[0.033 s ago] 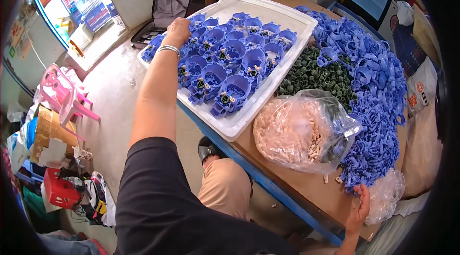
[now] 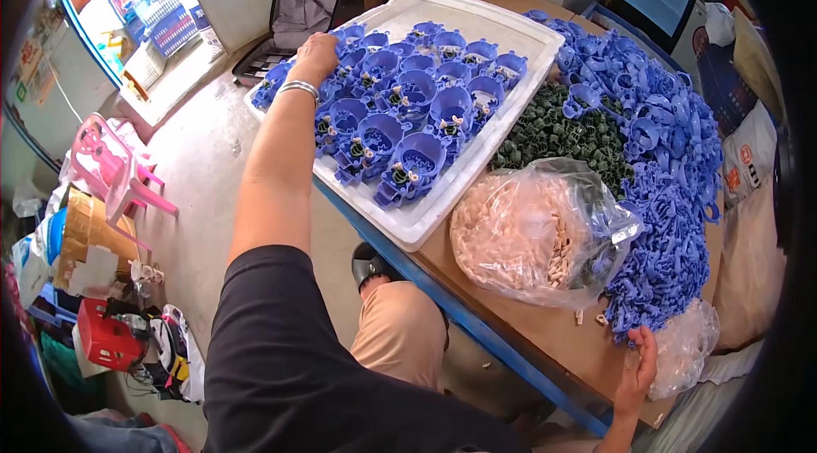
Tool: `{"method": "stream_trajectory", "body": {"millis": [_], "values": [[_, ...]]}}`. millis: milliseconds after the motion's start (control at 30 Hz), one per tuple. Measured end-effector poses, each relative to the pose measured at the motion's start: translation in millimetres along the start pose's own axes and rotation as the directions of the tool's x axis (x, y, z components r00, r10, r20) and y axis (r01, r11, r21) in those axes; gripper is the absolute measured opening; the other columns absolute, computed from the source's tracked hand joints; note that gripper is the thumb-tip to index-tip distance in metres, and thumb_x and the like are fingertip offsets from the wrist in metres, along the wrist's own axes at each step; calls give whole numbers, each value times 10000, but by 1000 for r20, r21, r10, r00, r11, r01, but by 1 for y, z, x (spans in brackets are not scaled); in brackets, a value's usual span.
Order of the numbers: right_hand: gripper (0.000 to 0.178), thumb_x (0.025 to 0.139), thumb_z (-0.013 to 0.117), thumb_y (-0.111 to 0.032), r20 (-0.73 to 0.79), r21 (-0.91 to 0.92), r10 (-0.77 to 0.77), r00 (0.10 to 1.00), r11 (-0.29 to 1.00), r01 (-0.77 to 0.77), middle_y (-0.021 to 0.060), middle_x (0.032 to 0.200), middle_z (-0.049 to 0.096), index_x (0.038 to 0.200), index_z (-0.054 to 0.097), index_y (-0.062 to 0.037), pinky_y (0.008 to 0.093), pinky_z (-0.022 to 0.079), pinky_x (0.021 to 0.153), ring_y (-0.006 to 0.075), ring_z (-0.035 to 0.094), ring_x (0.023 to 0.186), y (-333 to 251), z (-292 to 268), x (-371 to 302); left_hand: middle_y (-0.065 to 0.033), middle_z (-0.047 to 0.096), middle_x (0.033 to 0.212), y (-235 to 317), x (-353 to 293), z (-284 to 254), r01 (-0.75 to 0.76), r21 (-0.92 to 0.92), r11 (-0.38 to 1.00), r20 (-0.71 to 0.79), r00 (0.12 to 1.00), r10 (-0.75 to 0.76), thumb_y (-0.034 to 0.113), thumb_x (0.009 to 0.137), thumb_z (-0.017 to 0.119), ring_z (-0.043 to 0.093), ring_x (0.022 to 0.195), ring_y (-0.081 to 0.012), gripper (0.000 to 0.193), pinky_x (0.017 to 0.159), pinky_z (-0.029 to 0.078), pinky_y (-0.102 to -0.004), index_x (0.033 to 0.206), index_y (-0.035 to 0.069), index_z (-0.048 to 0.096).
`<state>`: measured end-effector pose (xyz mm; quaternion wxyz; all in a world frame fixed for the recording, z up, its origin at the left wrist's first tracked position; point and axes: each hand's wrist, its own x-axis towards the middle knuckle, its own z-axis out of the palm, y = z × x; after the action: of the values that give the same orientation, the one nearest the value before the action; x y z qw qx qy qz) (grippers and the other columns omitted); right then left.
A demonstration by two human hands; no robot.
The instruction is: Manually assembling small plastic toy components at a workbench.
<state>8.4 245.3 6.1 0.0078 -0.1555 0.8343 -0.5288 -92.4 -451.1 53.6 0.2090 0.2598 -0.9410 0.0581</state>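
My left hand (image 2: 317, 57) reaches over the far left side of a white tray (image 2: 414, 230), beside rows of blue plastic toy cups (image 2: 423, 152) carrying small dark green and cream parts. Its fingers are curled downward, and what they hold, if anything, is hidden. At the lower right, my right hand (image 2: 640, 368) is at the near end of a heap of small blue plastic pieces (image 2: 659, 253). Its fingertips are drawn together at a small blue piece on the heap's edge.
A clear bag of cream pieces (image 2: 519, 232) lies on the brown tabletop (image 2: 477, 304), beside a dark green heap (image 2: 557, 131). Another clear bag (image 2: 685, 347) adjoins my right hand. An open grey case (image 2: 302, 15) stands behind the tray; a pink chair (image 2: 119, 168) is at left.
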Motion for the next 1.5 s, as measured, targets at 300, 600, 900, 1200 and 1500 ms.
{"method": "stream_trajectory", "body": {"millis": [300,600,900,1200,1500], "values": [[460,873,447,-258,-2,-36,-55,999,998,54,133,1110,477,1213,361,40,308,308,925,199,447,1046,-4,-3,3,-152,565,1026,-8,-5,-24,-6,-207,978,-81,997,-11,75,677,534,532,972,-293,342,841,422,-363,1010,113,604],[349,795,435,-20,-68,-119,-146,987,983,137,112,1032,516,1139,450,30,303,343,897,195,483,991,-13,-3,-2,-121,628,801,153,-118,-152,-385,-801,459,-527,817,-235,44,701,590,604,692,-186,167,640,473,-281,861,42,637],[311,662,503,42,65,-598,-573,817,633,491,132,913,564,966,541,-12,359,410,801,290,533,877,-1,2,12,-140,560,1034,327,-298,-153,-320,-919,-231,-389,835,390,-5,709,586,558,921,-225,264,757,451,-298,973,9,588],[274,640,541,0,-41,-727,-645,763,543,420,119,962,568,912,562,-25,370,369,853,294,499,961,-24,15,24,-91,590,865,306,-358,-114,75,-995,-61,12,727,687,42,752,584,545,750,-122,188,647,440,-231,922,-39,594],[268,664,584,-68,-101,-792,-638,764,516,327,79,926,594,932,584,-65,368,394,793,258,523,919,-37,38,125,-141,599,849,307,-347,-100,-154,-983,-101,-183,768,613,59,737,594,578,715,-215,173,624,454,-279,880,-38,599]]}}
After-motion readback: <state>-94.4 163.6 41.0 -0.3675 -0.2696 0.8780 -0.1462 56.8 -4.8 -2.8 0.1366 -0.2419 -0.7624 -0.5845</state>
